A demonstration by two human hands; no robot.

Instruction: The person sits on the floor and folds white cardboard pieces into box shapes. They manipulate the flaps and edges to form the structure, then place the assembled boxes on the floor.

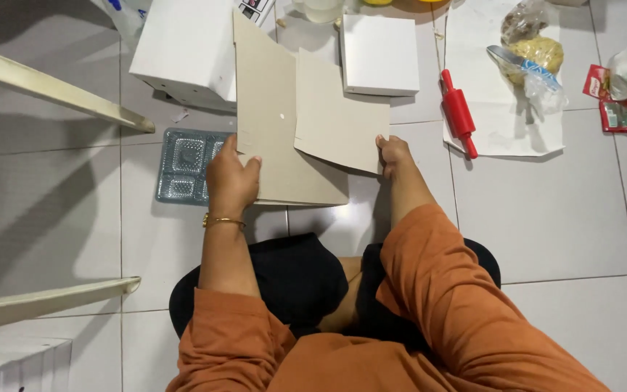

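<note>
- While the person sits on the white tiled floor (560,218), two flat grey-brown cardboard sheets (284,123) are held just above it, out in front of the knees.
- Left hand (231,181): its grip pinches the bigger sheet at the left edge.
- Right hand (393,152): its grip pinches the smaller sheet's bottom corner.
- I think the cardboard is light and stiff, but it could bend, so the edges are the best place to hold.
- Count: two white boxes (379,54), one red rolling pin (459,112), one clear plastic tray (183,165).
</note>
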